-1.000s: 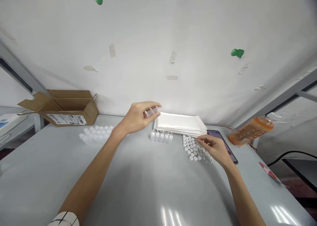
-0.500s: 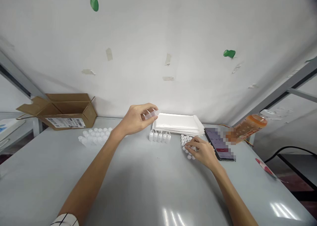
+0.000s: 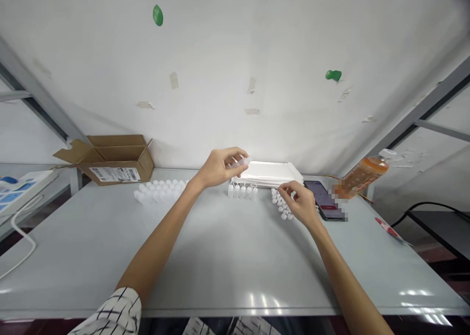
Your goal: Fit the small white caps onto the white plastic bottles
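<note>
No lettering can be read on the carton label (image 3: 116, 174), bottle (image 3: 367, 174) or phone (image 3: 323, 194).

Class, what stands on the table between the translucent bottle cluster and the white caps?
In the head view: a row of small white bottles, just in front of the white packets.

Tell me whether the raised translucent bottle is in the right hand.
No, the left hand grips the translucent bottle, while the right hand is by the white caps.

Translucent bottle (image 3: 241, 163) in left hand (image 3: 221, 167), right hand (image 3: 301, 203) near white caps (image 3: 282, 209)
</note>
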`<state>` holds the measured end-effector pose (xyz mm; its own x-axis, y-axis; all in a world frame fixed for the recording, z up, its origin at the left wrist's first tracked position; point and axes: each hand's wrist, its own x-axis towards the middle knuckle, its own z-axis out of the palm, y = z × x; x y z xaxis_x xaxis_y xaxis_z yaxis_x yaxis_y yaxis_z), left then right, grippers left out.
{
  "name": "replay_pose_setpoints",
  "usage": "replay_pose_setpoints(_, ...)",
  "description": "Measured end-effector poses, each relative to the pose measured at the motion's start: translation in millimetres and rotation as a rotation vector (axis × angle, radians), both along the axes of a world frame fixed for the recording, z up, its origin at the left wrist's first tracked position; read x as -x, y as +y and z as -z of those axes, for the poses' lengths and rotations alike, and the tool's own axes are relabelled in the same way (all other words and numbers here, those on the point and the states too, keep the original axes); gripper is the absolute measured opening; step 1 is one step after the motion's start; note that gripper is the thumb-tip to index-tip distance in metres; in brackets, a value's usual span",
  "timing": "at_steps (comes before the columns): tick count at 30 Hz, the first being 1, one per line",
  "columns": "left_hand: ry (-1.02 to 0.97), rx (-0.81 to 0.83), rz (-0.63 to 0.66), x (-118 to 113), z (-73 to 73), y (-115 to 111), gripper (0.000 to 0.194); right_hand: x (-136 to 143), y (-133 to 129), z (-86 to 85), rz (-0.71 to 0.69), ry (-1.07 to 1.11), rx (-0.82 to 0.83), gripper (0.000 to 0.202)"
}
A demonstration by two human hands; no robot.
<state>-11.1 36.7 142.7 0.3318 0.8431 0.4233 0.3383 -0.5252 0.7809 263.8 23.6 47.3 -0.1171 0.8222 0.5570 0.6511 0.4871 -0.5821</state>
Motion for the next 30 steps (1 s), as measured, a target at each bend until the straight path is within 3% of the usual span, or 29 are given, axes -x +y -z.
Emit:
replay_pose_setpoints(4, -0.153, 0.104, 0.099, -10.2, 19.9, 0.1, 0.029, 20.2, -7.9, -7.1, 0.02, 0.262, 0.078, 0.021)
replay_pose_setpoints(13, -0.191, 0.222, 0.162, -7.5, 60.6, -29.7, 0.028, 52.5, -11.0, -7.4, -0.152, 0.582, 0.136, 0.026)
replay_pose_setpoints(20, -0.358, 0.406, 0.066, -9.8, 107.3, -45.6, 0.034, 70.4, -22.5, -2.7, -0.37, 0.671, 0.386, 0.037)
replay_pose_setpoints(30, -0.325, 0.331, 0.024, -10.5, 117.9, -70.5, 0.033, 78.6, -17.4, -5.5, -0.468, 0.535, 0.343, 0.041)
